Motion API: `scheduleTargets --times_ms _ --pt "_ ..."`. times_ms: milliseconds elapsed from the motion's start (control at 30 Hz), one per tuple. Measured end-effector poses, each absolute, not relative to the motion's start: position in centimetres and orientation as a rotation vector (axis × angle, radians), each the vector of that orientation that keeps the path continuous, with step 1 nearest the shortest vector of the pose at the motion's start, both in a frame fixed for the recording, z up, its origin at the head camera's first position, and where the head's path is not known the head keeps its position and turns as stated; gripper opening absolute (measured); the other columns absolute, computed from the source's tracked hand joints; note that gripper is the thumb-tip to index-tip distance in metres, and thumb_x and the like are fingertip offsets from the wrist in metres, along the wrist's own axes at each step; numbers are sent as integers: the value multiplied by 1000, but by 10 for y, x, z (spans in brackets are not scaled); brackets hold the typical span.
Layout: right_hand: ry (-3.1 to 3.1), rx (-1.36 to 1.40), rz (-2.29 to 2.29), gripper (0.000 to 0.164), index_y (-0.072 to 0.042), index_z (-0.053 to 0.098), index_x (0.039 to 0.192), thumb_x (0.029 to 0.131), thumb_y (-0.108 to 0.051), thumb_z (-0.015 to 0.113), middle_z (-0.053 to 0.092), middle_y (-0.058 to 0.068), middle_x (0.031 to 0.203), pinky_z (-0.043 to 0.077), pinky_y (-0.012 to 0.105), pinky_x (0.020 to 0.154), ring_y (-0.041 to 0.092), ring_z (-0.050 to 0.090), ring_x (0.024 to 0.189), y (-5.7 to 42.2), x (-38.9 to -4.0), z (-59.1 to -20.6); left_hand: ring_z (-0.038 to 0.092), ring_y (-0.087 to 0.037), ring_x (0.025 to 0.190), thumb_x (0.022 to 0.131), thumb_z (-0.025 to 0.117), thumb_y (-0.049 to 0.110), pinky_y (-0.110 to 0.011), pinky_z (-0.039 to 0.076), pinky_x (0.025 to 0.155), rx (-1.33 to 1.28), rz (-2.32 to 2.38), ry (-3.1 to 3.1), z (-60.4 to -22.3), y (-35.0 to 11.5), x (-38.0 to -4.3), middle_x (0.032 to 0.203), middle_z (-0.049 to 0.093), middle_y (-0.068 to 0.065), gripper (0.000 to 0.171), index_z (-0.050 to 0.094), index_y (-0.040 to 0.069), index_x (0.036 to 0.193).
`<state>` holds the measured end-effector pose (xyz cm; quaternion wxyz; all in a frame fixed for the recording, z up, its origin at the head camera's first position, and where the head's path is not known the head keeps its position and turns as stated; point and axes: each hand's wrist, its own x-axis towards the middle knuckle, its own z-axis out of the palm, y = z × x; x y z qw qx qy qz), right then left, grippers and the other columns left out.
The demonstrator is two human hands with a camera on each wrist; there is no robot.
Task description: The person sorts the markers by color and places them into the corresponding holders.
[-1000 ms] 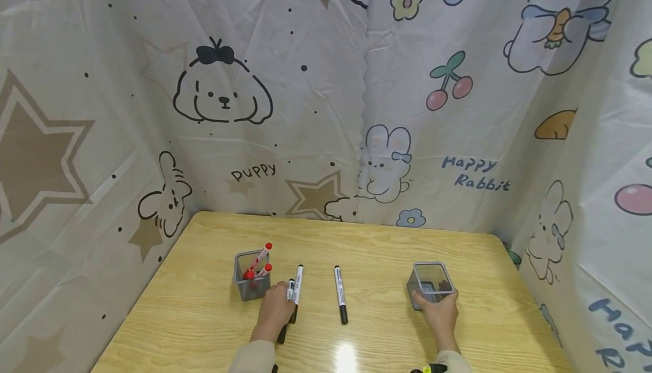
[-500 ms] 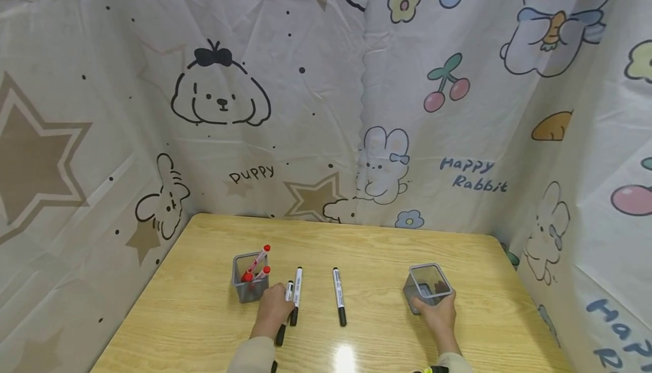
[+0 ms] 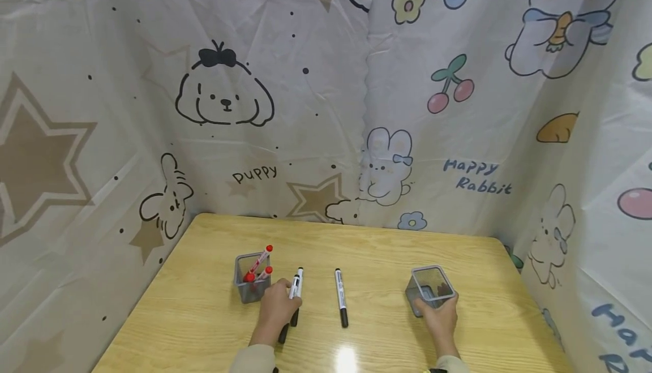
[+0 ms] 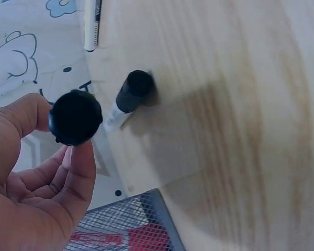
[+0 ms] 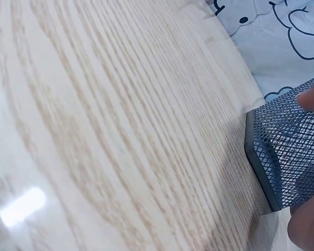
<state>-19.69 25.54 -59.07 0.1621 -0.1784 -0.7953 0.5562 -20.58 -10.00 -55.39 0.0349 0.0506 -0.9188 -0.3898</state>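
My left hand [image 3: 277, 308] pinches a white marker with black ends [image 4: 76, 117] between thumb and fingers; one black end faces the left wrist camera. Right beside it lies a second black-and-white marker [image 4: 134, 91], partly covered by the held one in the head view. A third such marker [image 3: 341, 298] lies farther right. My right hand [image 3: 442, 319] grips a grey mesh pen holder [image 3: 430, 283] from its near right side, thumb at the front. I see no pens inside this holder. Whether its base touches the table is not clear.
A second mesh pen holder [image 3: 253, 292] stands just beyond my left hand, with several red-capped markers [image 3: 262, 260] in it. The wooden table [image 3: 382, 260] ends at a printed cloth curtain [image 3: 316, 135] at the back and sides.
My left hand has shifted slightly right with the marker, which now overlaps the lying marker more in the head view. My right hand keeps its grip on the pen holder. The head view moves slightly.
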Motion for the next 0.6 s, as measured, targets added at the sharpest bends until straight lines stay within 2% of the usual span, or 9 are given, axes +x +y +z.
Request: scheduleTargets --times_ms 267,400,600 --pt "-2257 -538 1595 87 0 24 136 66 -7 75 36 28 135 22 53 102 45 33 122 254 -199 -592 49 -15 55 70 70 8 -29 40 46 153 -1215 -2794 -550 -99 -208 69 55 -4 39 61 -6 106" --pt "-2264 -534 1586 87 0 24 136 66 -7 75 35 28 135 22 55 102 45 33 122 255 -198 -594 45 -13 51 69 69 8 -29 38 44 101 -1278 -2748 -551 -92 -205 62 52 -1 44 60 -6 109" --pt "-2253 -516 1574 86 2 24 135 66 -5 74 35 29 135 22 55 102 46 33 122 256 -198 -594 43 -12 49 69 69 7 -27 37 42 69 -1439 -2625 -553 -75 -208 62 47 0 39 58 -1 106"
